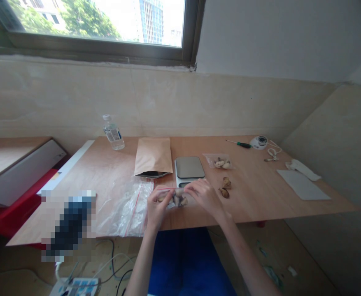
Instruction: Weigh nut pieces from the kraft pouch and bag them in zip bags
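Note:
Both of my hands pinch the top edge of a small clear zip bag (178, 199) that holds several pale and brown nut-like pieces. My left hand (157, 206) grips its left end and my right hand (204, 195) its right end, just above the table's front edge. Right behind the bag lies a small grey kitchen scale (189, 167). Two loose brown pieces (225, 188) rest on the wooden table (260, 193) to the right of my right hand. A second small filled zip bag (220, 161) lies further back.
A pile of empty clear zip bags (127, 207) lies left of my hands. A brown paper pouch (153, 157) and a plastic bottle (113, 132) stand behind. At the far right are a screwdriver (238, 144), a tape measure (259, 142), a white cord and paper sheets (303, 185).

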`<control>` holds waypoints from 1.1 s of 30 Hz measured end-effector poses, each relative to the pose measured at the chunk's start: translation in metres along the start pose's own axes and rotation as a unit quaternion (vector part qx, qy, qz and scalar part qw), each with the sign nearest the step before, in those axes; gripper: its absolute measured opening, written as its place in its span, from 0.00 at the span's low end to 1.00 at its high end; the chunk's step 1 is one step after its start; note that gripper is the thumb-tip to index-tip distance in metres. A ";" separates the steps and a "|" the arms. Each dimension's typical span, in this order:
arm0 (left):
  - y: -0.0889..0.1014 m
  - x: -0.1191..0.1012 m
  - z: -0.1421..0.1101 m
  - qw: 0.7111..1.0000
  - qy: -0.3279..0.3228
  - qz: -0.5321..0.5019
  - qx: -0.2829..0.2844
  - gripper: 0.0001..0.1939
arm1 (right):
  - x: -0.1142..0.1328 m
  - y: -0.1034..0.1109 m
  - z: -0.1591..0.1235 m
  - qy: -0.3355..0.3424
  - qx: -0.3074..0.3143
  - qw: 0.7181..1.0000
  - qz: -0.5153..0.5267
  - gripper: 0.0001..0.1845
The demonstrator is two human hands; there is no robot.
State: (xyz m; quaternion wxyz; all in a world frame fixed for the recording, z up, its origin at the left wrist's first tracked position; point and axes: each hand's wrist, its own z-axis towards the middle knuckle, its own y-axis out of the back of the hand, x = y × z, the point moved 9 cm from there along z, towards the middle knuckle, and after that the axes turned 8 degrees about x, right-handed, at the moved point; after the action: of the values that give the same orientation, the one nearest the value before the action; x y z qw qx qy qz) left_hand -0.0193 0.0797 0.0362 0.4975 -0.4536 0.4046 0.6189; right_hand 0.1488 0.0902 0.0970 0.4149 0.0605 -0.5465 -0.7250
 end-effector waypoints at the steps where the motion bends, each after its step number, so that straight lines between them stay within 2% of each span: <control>1: 0.003 0.007 -0.001 1.000 0.022 -0.008 -0.014 0.10 | -0.004 0.001 -0.001 -0.009 -0.001 1.000 0.004 0.06; 4: 0.006 0.017 -0.001 0.998 0.052 -0.019 -0.025 0.11 | -0.013 0.004 -0.004 -0.029 -0.015 0.999 0.009 0.10; 8: 0.002 0.015 0.000 0.998 0.054 -0.032 -0.021 0.11 | -0.016 0.008 -0.007 -0.040 -0.045 0.998 0.017 0.15; 14: 0.005 0.006 0.001 0.996 0.053 -0.055 -0.043 0.13 | -0.029 0.011 -0.012 -0.071 -0.039 0.994 0.075 0.11; 20: 0.004 0.009 0.001 0.990 0.073 -0.103 -0.057 0.20 | -0.048 0.016 -0.022 -0.117 -0.053 0.984 0.121 0.13; 23: 0.002 0.014 -0.002 0.981 0.094 -0.135 -0.098 0.20 | -0.048 0.006 -0.023 -0.150 -0.047 0.960 0.229 0.11; 26: -0.003 0.014 -0.003 0.979 0.109 -0.128 -0.115 0.21 | -0.046 -0.010 -0.024 -0.191 -0.032 0.916 0.353 0.17; 29: -0.017 0.013 -0.001 0.980 0.123 -0.141 -0.066 0.25 | -0.063 -0.006 -0.026 -0.237 -0.080 0.882 0.400 0.20; 31: -0.027 0.013 0.001 0.978 0.120 -0.172 -0.011 0.27 | -0.091 0.010 -0.029 -0.269 -0.135 0.869 0.394 0.21; 33: -0.031 0.016 0.001 0.977 0.115 -0.177 0.028 0.25 | -0.126 0.033 -0.031 -0.290 -0.179 0.868 0.360 0.23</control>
State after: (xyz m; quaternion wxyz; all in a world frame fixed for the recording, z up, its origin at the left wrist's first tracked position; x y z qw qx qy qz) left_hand 0.0093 0.0902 0.0193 0.5618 -0.5722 0.3896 0.4528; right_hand 0.2645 0.1495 0.0662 0.4732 -0.4291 -0.4867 -0.5959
